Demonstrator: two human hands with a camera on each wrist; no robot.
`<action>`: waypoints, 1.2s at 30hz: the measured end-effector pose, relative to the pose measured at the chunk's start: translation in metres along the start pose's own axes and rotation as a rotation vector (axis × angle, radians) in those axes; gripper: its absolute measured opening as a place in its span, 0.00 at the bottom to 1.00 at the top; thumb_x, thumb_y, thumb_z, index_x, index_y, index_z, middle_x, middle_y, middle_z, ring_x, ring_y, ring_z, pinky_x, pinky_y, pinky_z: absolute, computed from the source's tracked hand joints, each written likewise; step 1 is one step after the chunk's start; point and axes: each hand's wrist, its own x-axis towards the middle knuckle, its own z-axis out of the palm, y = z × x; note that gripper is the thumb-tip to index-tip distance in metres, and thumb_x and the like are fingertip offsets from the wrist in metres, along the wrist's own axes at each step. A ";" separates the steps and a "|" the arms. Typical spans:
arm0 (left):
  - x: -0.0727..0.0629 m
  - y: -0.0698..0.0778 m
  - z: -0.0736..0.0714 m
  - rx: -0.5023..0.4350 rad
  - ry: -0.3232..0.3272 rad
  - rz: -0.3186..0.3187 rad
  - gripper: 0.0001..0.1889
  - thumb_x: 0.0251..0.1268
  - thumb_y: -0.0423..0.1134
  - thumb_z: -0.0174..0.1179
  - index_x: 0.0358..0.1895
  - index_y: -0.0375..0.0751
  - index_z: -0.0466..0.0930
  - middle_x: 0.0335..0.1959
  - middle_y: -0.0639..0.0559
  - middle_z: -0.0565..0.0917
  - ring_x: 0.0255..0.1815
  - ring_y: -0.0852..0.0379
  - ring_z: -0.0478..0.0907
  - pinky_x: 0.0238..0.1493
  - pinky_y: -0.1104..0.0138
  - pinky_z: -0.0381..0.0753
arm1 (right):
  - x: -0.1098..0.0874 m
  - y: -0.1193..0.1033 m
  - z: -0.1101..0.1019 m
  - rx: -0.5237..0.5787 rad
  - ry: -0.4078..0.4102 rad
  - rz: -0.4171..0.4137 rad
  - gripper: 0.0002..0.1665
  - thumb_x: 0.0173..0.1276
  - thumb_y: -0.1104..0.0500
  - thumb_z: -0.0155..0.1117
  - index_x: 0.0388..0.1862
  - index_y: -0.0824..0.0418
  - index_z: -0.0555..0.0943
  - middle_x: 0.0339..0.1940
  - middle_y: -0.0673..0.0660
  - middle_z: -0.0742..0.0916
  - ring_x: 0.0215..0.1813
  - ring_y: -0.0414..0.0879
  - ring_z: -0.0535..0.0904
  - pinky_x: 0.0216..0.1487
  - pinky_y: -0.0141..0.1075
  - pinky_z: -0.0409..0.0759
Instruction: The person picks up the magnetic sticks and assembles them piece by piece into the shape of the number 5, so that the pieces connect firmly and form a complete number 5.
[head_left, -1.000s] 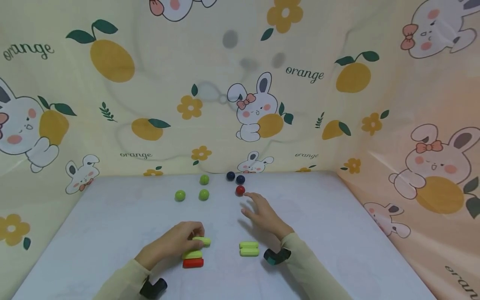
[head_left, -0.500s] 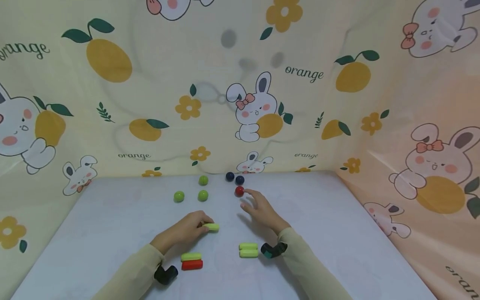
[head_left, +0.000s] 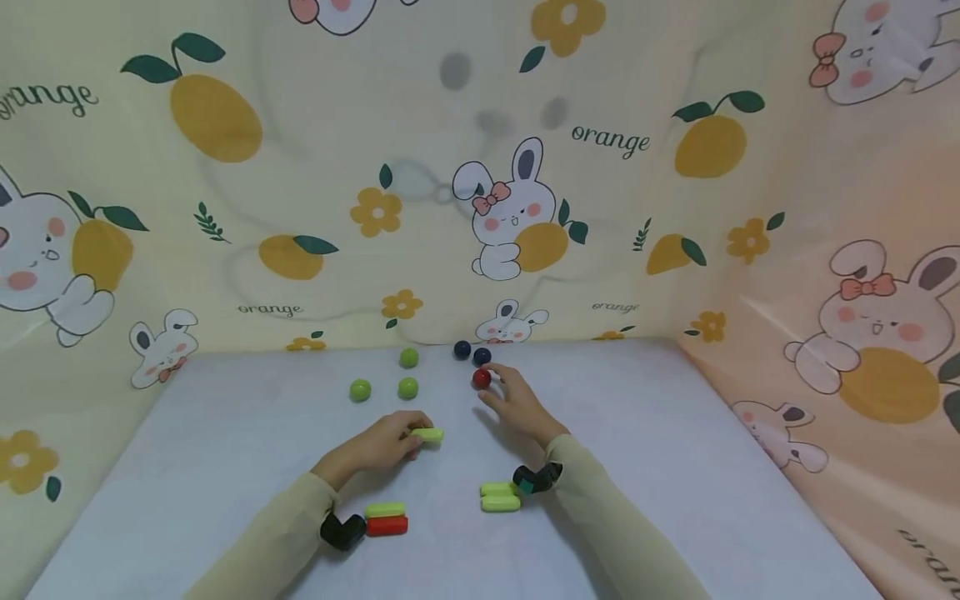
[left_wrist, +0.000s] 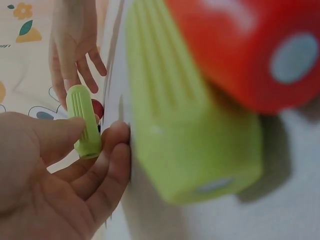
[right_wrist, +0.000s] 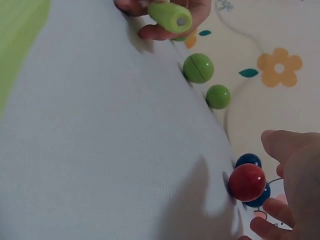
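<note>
My left hand (head_left: 381, 442) pinches a light green magnetic rod (head_left: 431, 434) between thumb and fingers, above the middle of the table. In the left wrist view the held rod (left_wrist: 82, 117) stands nearly upright, its ridged side showing. My right hand (head_left: 519, 407) is at the red ball (head_left: 482, 378), thumb and forefinger spread on its near and far sides. From the right wrist the red ball (right_wrist: 247, 182) appears beyond the parted fingers, still on the table. Two dark blue balls (head_left: 482, 356) lie just behind it.
Several rods lie nearer the person: a green rod (head_left: 385, 509) beside a red rod (head_left: 387, 526) at left, and two green rods (head_left: 500, 503) by the right wrist. Three green balls (head_left: 408, 387) sit at the back left. A printed curtain (head_left: 615, 208) rises behind the white table (head_left: 637, 417).
My left hand has carried the green rod forward and right, away from the other rods. My right hand has shifted slightly forward, its fingers now around the red ball's sides.
</note>
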 end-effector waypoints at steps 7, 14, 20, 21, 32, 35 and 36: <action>0.006 0.004 -0.001 -0.041 -0.019 -0.059 0.11 0.77 0.30 0.50 0.54 0.40 0.79 0.33 0.49 0.81 0.30 0.57 0.76 0.38 0.66 0.75 | 0.007 0.002 0.002 -0.072 -0.026 -0.016 0.33 0.75 0.57 0.61 0.76 0.60 0.66 0.76 0.65 0.70 0.79 0.61 0.63 0.79 0.55 0.59; 0.009 0.005 0.001 -0.053 -0.033 -0.090 0.10 0.77 0.31 0.51 0.53 0.40 0.79 0.29 0.50 0.80 0.30 0.57 0.75 0.37 0.66 0.75 | 0.010 0.004 0.007 -0.207 -0.036 -0.035 0.31 0.72 0.60 0.64 0.73 0.59 0.71 0.67 0.64 0.80 0.70 0.59 0.73 0.73 0.53 0.69; 0.009 0.006 0.000 -0.061 -0.030 -0.109 0.10 0.77 0.32 0.51 0.54 0.41 0.79 0.27 0.49 0.80 0.28 0.57 0.74 0.36 0.67 0.73 | 0.006 0.003 0.010 -0.193 -0.071 -0.014 0.24 0.72 0.62 0.63 0.66 0.56 0.74 0.59 0.60 0.83 0.63 0.54 0.77 0.67 0.50 0.76; 0.009 0.007 0.000 -0.060 -0.028 -0.108 0.10 0.77 0.32 0.51 0.54 0.41 0.79 0.27 0.49 0.80 0.28 0.57 0.74 0.36 0.67 0.73 | 0.005 0.003 0.010 -0.185 -0.078 -0.006 0.23 0.73 0.62 0.62 0.66 0.56 0.75 0.58 0.60 0.83 0.62 0.53 0.78 0.65 0.50 0.77; 0.010 0.008 -0.001 -0.035 -0.013 -0.120 0.11 0.78 0.33 0.50 0.57 0.42 0.76 0.25 0.48 0.80 0.26 0.57 0.73 0.34 0.67 0.72 | -0.002 -0.004 0.004 -0.127 -0.171 -0.006 0.19 0.72 0.62 0.64 0.60 0.53 0.77 0.47 0.55 0.84 0.47 0.46 0.77 0.54 0.43 0.77; 0.011 0.009 -0.002 -0.036 -0.020 -0.117 0.11 0.79 0.34 0.50 0.58 0.42 0.76 0.24 0.48 0.79 0.25 0.57 0.73 0.32 0.67 0.72 | -0.003 -0.006 0.003 -0.119 -0.207 -0.014 0.18 0.71 0.62 0.65 0.59 0.53 0.77 0.47 0.55 0.85 0.47 0.46 0.77 0.54 0.43 0.77; 0.011 0.010 -0.002 -0.036 -0.022 -0.118 0.11 0.79 0.34 0.50 0.58 0.43 0.76 0.24 0.48 0.79 0.24 0.57 0.73 0.32 0.67 0.72 | -0.004 -0.007 0.003 -0.116 -0.220 -0.013 0.18 0.71 0.62 0.65 0.59 0.53 0.77 0.48 0.55 0.85 0.48 0.46 0.77 0.54 0.43 0.77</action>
